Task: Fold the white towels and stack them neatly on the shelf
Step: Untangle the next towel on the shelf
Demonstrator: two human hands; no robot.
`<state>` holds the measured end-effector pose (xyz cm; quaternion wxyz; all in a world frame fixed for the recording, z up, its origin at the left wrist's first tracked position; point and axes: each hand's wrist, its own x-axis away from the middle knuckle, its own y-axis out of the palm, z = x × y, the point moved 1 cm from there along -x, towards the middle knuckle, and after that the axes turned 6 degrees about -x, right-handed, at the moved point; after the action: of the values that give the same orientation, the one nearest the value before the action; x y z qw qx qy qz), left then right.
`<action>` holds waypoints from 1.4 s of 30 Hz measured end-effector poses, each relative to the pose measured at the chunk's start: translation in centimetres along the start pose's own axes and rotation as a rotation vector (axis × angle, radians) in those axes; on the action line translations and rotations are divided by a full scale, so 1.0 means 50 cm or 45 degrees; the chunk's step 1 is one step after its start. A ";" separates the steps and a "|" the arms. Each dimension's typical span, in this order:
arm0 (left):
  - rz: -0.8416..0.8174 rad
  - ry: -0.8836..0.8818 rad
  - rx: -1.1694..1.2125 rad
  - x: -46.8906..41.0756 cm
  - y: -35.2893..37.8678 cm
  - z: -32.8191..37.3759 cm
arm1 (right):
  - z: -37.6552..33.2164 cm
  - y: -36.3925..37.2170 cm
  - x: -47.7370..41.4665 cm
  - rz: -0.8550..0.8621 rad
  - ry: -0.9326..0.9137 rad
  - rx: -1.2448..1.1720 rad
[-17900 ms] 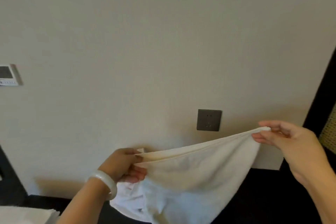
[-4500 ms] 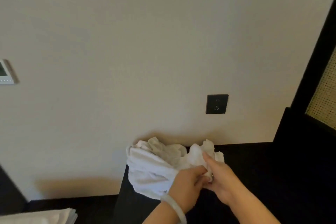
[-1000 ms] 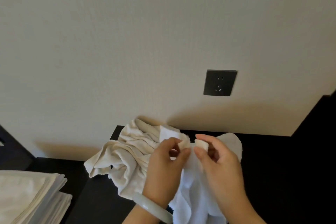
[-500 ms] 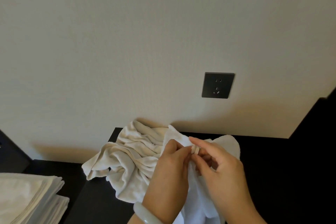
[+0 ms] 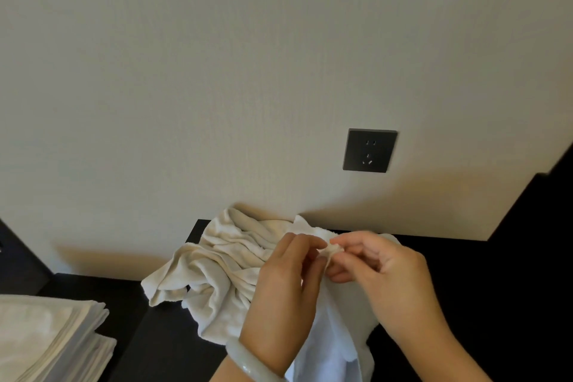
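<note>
While both sets of fingers [image 5: 297,245] meet at one corner, left hand [image 5: 280,291] and right hand [image 5: 390,282] pinch the white towel [image 5: 338,335] hem tight, probably finding an edge to spread for folding; its body hangs below the fingers. Just left of them the crumpled cream towel [image 5: 223,273] lies on the dark surface [image 5: 167,344]; folded stack [image 5: 46,335] well off, lower left.

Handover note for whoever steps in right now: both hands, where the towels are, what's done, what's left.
The left hand and the right hand each pinch the top edge of the white towel, which hangs below them.
The crumpled towel lies unfolded on the dark counter by the wall.
Done: folded stack at lower left.
Left: fold the held towel, then the crumpled one; add both to the stack.
</note>
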<state>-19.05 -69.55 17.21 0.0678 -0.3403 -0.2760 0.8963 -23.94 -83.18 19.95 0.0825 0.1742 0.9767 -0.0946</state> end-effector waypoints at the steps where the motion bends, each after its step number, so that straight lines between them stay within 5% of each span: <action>1: -0.015 -0.010 -0.028 0.004 0.004 -0.003 | -0.013 -0.005 -0.002 0.047 -0.038 0.003; 5: -0.136 -0.122 -0.258 0.023 0.003 -0.026 | -0.092 -0.044 -0.007 0.224 -0.180 -0.100; 11: -0.323 -0.605 -0.399 0.033 -0.095 -0.062 | -0.192 -0.177 -0.011 0.529 -0.374 -0.260; 16: -0.154 -1.034 0.698 -0.032 -0.212 -0.023 | -0.214 -0.255 0.002 0.555 -0.395 -0.296; 20: -0.125 -0.929 0.950 -0.107 -0.286 0.041 | -0.216 -0.291 0.029 0.533 -0.282 -0.299; 25: -0.201 -0.654 0.655 -0.169 -0.379 0.115 | -0.224 -0.337 0.058 0.555 -0.175 -0.232; 30: -0.374 -0.686 0.350 -0.175 -0.407 0.117 | -0.220 -0.350 0.073 0.419 0.001 -0.060; 38: -0.320 -0.955 0.690 -0.172 -0.383 0.079 | -0.195 -0.327 0.059 0.384 0.144 -0.177; 42: -0.116 -0.844 0.876 -0.224 -0.391 0.119 | -0.234 -0.326 0.018 0.457 0.017 -0.338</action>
<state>-15.67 -59.28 37.88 0.1240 0.0182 0.0154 0.9920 -32.05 -95.40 33.63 0.1137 0.3335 0.9344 0.0521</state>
